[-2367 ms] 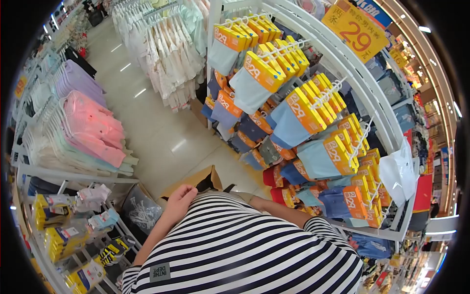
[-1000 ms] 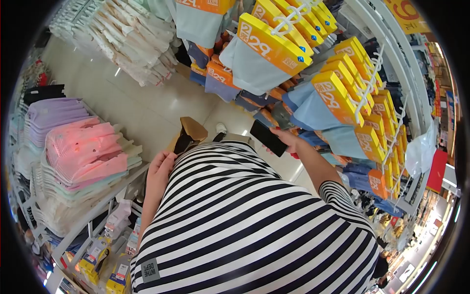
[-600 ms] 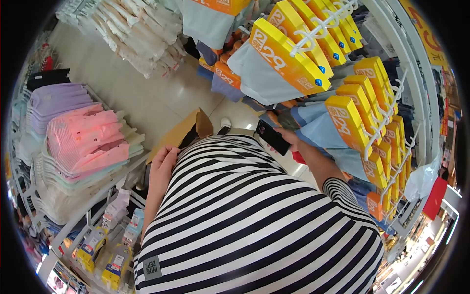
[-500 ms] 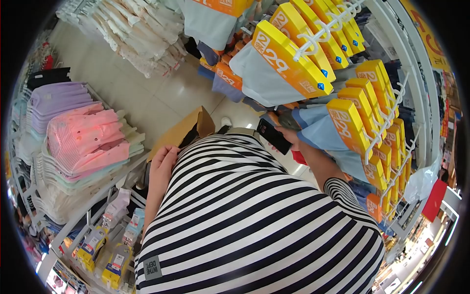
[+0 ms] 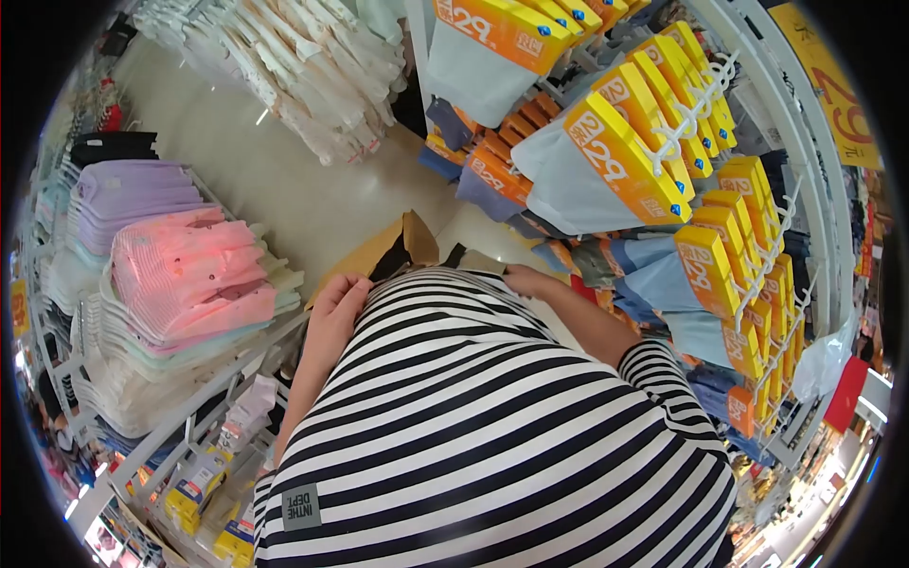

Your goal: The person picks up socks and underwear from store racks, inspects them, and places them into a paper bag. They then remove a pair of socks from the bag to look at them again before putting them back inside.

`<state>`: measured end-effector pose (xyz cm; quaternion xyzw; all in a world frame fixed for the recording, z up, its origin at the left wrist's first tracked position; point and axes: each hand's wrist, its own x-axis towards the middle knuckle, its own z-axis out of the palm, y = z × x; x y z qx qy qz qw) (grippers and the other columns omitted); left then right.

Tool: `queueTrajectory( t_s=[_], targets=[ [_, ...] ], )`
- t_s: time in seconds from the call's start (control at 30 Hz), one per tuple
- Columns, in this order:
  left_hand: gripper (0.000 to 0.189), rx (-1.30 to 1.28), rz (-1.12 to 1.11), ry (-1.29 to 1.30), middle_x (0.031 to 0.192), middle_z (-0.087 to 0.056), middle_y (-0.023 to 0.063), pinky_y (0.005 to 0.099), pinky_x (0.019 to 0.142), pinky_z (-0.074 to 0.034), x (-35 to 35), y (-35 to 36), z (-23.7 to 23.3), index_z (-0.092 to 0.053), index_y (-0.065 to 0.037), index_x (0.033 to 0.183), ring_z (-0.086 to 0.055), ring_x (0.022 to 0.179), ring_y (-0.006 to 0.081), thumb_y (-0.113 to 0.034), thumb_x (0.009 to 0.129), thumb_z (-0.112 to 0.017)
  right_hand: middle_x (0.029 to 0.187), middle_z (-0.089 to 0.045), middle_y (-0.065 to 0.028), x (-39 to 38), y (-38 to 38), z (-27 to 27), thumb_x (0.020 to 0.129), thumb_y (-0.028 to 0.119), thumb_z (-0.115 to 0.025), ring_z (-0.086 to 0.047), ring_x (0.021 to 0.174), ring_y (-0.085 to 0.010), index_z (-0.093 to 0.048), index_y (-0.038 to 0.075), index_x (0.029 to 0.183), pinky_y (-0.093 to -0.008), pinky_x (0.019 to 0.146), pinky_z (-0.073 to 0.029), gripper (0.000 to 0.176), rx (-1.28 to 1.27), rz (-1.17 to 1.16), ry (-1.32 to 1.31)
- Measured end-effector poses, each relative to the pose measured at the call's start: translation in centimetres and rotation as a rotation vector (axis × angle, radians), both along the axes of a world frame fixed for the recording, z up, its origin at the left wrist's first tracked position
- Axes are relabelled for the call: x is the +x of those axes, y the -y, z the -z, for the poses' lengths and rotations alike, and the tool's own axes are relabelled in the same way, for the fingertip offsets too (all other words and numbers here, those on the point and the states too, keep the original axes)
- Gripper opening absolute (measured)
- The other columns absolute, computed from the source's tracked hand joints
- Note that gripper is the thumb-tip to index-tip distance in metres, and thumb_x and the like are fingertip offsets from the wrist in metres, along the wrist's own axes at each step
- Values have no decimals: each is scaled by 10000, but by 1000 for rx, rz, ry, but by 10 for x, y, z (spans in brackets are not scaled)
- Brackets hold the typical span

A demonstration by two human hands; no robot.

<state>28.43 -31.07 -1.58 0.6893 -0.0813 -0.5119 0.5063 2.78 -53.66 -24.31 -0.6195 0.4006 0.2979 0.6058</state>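
Beyond the striped shirt (image 5: 492,407), the left hand (image 5: 343,295) is curled beside the cardboard box (image 5: 419,242), the right hand (image 5: 526,282) partly hidden; whether anything is gripped by either cannot be told. Farther off, pink tops (image 5: 189,270) and yellow-labelled packs (image 5: 620,156) are hung

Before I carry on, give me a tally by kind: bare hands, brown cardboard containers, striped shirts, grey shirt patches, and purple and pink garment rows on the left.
Hands (left hand, right hand): 2
Brown cardboard container: 1
Striped shirt: 1
Grey patch: 1
Purple row: 1
Pink row: 1
Total: 7
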Motion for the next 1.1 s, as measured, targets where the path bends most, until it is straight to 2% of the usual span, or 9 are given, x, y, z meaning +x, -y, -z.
queueTrajectory(
  t_s=[0.13, 0.23, 0.3, 0.4, 0.5, 0.8, 0.9, 1.0, 1.1],
  targets=[
    [179, -8, 37, 20, 746, -482, -79, 167, 599, -325, 26, -3, 2, -592, -37, 963, -399, 669, 12, -210, 957, -543, 938, -663, -123, 13, -11, -8, 853, 300, -554, -633, 804, -220, -615, 0, 1128, -359, 717, -520, 411, -37, 37, -35],
    [169, -39, 65, 6, 746, -481, -81, 168, 593, -320, 44, -4, 7, -589, -41, 965, -396, 664, 9, -203, 961, -538, 959, -660, -177, 4, -10, -17, 829, 298, -610, -644, 824, -286, -615, -3, 1113, -381, 763, -512, 413, -534, -3, 250],
    [162, -59, 90, 4, 746, -481, -82, 169, 586, -315, 56, -2, 12, -586, -45, 964, -393, 658, 7, -199, 962, -536, 940, -650, -228, 28, -8, -72, 803, 299, -658, -632, 880, -354, -605, -27, 1081, -406, 818, -492, 432, -740, 301, 241],
    [156, -48, 139, -30, 746, -481, -84, 169, 575, -307, 72, 7, 6, -581, -47, 962, -387, 646, 5, -197, 963, -539, 865, -652, -229, 52, 5, -105, 809, 353, -655, -635, 854, -364, -616, -53, 979, -431, 780, -496, 441, -1194, 383, 201],
    [156, -72, 202, -42, 746, -481, -86, 168, 570, -302, 87, 13, 13, -577, -46, 959, -384, 640, 3, -198, 963, -541, 802, -643, -228, 60, 17, -89, 810, 421, -646, -632, 805, -391, -622, -60, 871, -446, 744, -501, 485, -1078, 458, 152],
    [124, -82, 294, -72, 781, -516, -69, 165, 611, -345, 132, 21, 14, -577, -47, 956, -426, 690, 3, -166, 960, -541, 784, -642, -213, 97, 18, -86, 766, 501, -699, -633, 731, -354, -622, -58, 961, -402, 722, -502, 597, -1277, 488, -14],
    [119, -139, 280, -92, 780, -516, -68, 171, 606, -348, 143, 19, 22, -578, -46, 953, -425, 685, 6, -161, 955, -547, 805, -651, -198, 108, 17, -82, 784, 435, -713, -644, 751, -315, -636, -30, 1035, -363, 724, -500, 535, -1027, 617, 20],
    [128, -154, 261, -65, 767, -529, -49, 186, 605, -372, 159, 16, 28, -574, -37, 958, -454, 690, 19, -164, 949, -556, 838, -666, -205, 105, -3, -98, 804, 398, -702, -650, 781, -341, -686, 32, 943, -363, 708, -509, 392, -1035, 685, 225],
    [177, -209, 223, -76, 841, -587, 8, 210, 655, -436, 170, 17, 33, -562, -18, 1065, -519, 739, 54, -137, 935, -571, 855, -690, -152, 101, -27, -123, 803, 272, -732, -668, 768, -256, -690, 29, 989, -315, 700, -503, 309, -1053, 588, 285]
  ],
)
